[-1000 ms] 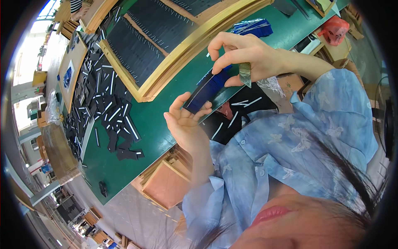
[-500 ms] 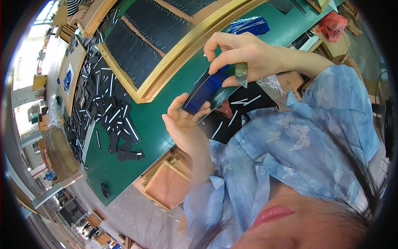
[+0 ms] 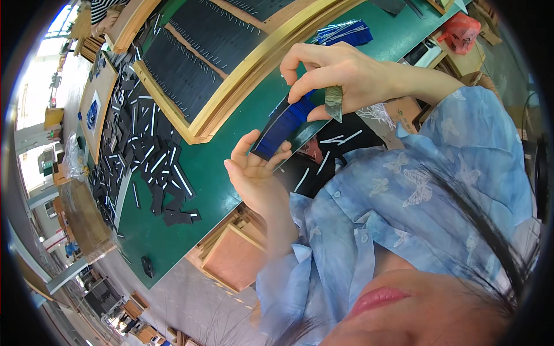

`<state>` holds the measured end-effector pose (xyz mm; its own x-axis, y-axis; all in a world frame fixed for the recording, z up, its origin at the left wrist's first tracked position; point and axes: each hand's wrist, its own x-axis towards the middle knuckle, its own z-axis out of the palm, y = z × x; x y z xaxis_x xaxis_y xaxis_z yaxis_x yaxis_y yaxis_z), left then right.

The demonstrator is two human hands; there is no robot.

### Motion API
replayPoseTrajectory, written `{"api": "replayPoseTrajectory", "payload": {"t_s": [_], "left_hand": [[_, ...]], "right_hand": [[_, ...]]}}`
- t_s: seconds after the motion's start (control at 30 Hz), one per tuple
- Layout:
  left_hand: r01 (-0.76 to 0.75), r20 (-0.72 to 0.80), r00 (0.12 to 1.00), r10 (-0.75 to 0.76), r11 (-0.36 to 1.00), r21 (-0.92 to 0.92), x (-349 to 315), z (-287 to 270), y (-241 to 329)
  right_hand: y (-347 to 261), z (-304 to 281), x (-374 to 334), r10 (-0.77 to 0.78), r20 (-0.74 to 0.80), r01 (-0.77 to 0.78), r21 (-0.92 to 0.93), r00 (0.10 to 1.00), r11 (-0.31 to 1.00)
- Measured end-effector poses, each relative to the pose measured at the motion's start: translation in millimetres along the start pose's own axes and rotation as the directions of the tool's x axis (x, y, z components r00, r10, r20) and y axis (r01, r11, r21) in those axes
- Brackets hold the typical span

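A dark blue, glossy stack of narrow pieces with a black edge (image 3: 276,131) slants between my hands over the bench's front edge. My left hand (image 3: 258,168) cradles its lower end between curled fingers. My right hand (image 3: 352,78) pinches its upper end between thumb and fingers. Against the right palm, below the fingers, sits a small flat metal blade (image 3: 333,104) with an angled tip. How the right hand keeps the blade in place is partly hidden.
A wooden frame (image 3: 199,128) on the green bench (image 3: 199,199) holds rows of black pieces with thin wires. Loose black pieces with white strips (image 3: 147,155) are heaped to its left. Blue pieces with silver wires (image 3: 346,33) lie beyond my right hand. A red bag (image 3: 461,34) is at right.
Both hands and the blue stack have shifted very slightly left in the picture. The grip on the stack looks the same.
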<state>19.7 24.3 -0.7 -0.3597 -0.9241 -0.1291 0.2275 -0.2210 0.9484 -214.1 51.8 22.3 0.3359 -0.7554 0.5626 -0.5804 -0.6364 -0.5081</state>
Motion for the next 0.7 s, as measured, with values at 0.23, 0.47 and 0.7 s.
{"api": "replayPoseTrajectory", "payload": {"t_s": [0.23,0.47,0.7], "left_hand": [[-0.030,0.011,1.000,0.029,0.997,0.066,-3,5,5],[0.036,-0.029,0.999,-0.037,0.999,-0.022,-5,10,10],[0.064,-0.019,0.998,-0.065,0.997,-0.045,-4,8,10]], "right_hand": [[-5,-2,4,0.109,0.032,-0.109,0.014,0.994,0.994],[-10,-3,4,0.164,-0.014,-0.159,0.175,0.986,0.972],[-11,-1,4,0.139,-0.003,-0.135,0.213,0.990,0.968]]}}
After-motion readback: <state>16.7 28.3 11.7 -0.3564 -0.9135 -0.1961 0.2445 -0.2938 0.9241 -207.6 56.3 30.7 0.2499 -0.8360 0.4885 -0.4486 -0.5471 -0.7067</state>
